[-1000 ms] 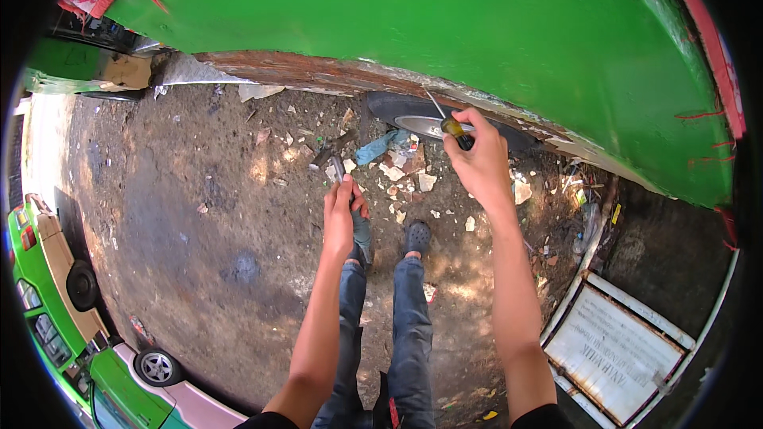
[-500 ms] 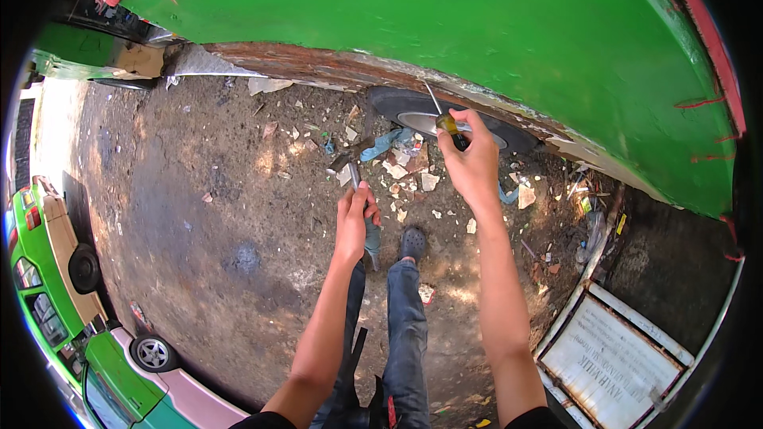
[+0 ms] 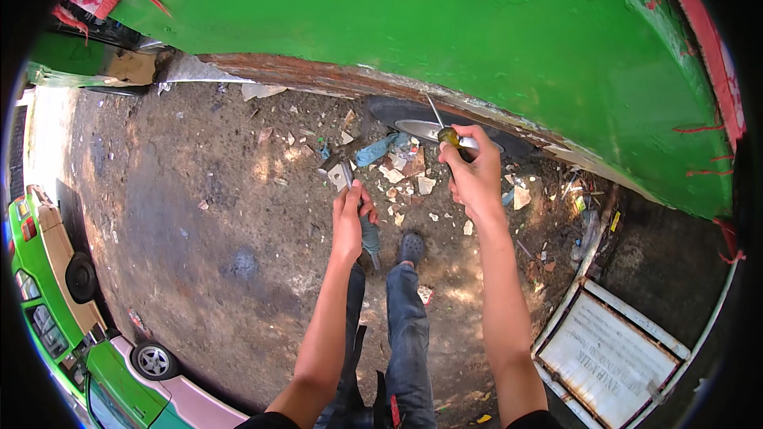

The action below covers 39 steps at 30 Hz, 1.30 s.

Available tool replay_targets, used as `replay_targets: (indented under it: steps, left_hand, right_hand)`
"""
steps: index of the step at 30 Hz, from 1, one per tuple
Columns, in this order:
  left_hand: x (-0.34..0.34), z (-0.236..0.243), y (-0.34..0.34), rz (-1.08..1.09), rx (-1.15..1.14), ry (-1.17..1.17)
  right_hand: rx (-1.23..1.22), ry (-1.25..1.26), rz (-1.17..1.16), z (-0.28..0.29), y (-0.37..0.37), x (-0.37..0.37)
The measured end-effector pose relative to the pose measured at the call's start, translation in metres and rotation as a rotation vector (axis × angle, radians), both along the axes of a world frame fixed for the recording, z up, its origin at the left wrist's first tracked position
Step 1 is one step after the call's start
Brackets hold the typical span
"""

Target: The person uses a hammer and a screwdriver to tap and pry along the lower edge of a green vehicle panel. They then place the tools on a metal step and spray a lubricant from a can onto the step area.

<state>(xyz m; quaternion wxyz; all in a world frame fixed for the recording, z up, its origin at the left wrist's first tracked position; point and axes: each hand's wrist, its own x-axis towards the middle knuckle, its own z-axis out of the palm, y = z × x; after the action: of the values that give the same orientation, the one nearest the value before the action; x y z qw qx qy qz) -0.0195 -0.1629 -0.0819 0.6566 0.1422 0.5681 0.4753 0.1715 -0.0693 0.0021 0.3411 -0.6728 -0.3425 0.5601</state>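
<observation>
My right hand (image 3: pixel 477 179) is wrapped around the amber and dark handle of a screwdriver (image 3: pixel 449 137). Its thin metal shaft points up and away, with the tip at the worn lower edge (image 3: pixel 397 83) of a large green vehicle panel (image 3: pixel 413 16). Whether the tip touches that edge I cannot tell. Lower and to the left, my left hand (image 3: pixel 350 210) is closed on the handle of a hammer (image 3: pixel 345 172). The hammer's head is beyond my fingers, apart from the screwdriver. Bluish cloth-like material (image 3: pixel 370 234) shows below that hand.
Behind my right hand a tire (image 3: pixel 389 109) sits under the panel. Broken flakes (image 3: pixel 425 185) and a blue rag (image 3: pixel 376 149) litter the dirt ground. At lower right lies a white framed sign (image 3: pixel 608 357). A green and pink car (image 3: pixel 135 373) stands at lower left.
My right hand has turned slightly and its fingers close further round the screwdriver handle. The hammer has shifted a little left. The whole view has moved slightly.
</observation>
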Motion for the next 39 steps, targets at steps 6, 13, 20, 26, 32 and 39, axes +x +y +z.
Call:
replay_targets:
  steps: [6,13,20,26,32,39]
  left_hand:
    - [0.003,0.001,0.008,0.068,0.020,-0.006]
    - [0.006,0.010,0.002,0.024,0.036,-0.026]
    - [0.002,0.008,-0.009,0.014,0.011,-0.038]
    - [-0.012,0.002,-0.003,0.012,0.014,-0.012]
    - [-0.012,0.004,0.009,0.108,0.069,-0.018]
    - [-0.011,0.006,-0.006,0.059,0.048,-0.003]
  right_hand:
    - [0.321,-0.491,0.203,-0.022,-0.005,-0.014]
    - [0.165,-0.177,-0.014,-0.034,-0.009,-0.019]
    - [0.298,-0.422,0.067,-0.022,-0.010,-0.027]
    - [-0.018,-0.037,-0.063,0.002,-0.002,-0.022]
    - [0.059,-0.011,0.033,-0.013,0.008,0.003]
    - [0.301,-0.357,0.027,-0.042,-0.017,-0.036]
